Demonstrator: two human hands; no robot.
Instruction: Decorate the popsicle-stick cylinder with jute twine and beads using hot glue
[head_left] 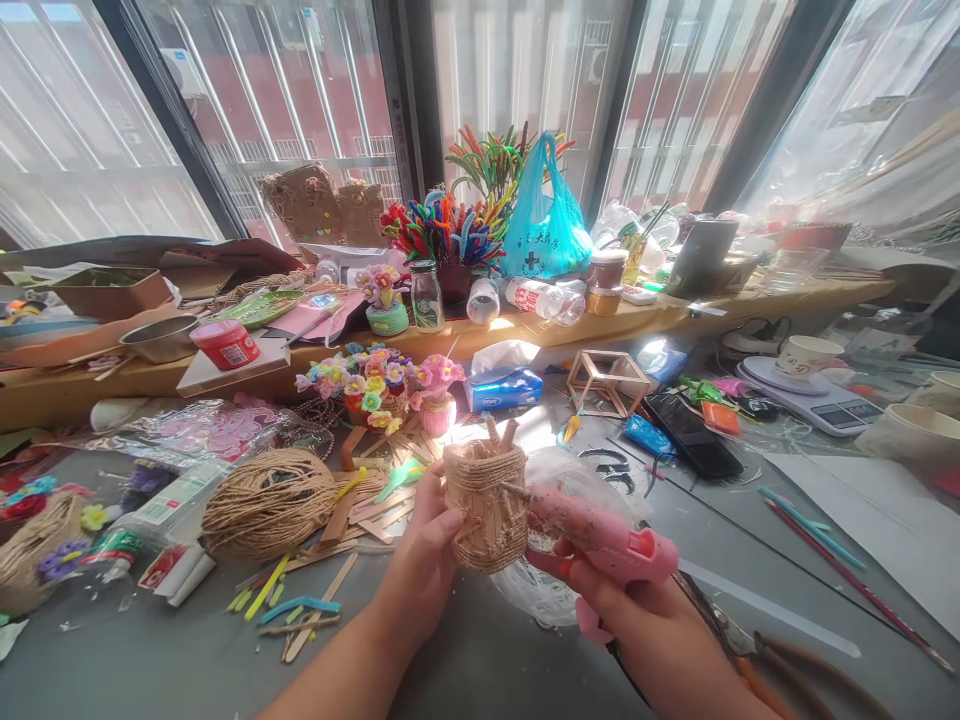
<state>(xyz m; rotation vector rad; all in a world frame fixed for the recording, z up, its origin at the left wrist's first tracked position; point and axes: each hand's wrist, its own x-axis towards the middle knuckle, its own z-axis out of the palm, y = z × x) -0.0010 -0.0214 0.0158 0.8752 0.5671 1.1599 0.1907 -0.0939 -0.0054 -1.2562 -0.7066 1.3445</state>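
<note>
My left hand (427, 540) is closed around the side of a small twine-wrapped pot (489, 515), with short sticks standing up out of its top. In my right hand (630, 610) is a pink hot glue gun (607, 535), its nozzle pointing left at the pot's upper right side. Whether the tip touches the pot I cannot tell. Crumpled clear plastic (540, 590) lies on the table behind and below the pot. A pair of pliers (772, 650) with orange-and-dark handles rests beside my right wrist.
A twine ball (270, 500) and scattered craft sticks (322, 605) lie at left. Behind are crochet-like flowers (367, 385), a tissue pack (504, 388) and a wooden frame (607, 380). Scissors (606, 468), a black phone (694, 437) and a white scale (817, 395) sit at right.
</note>
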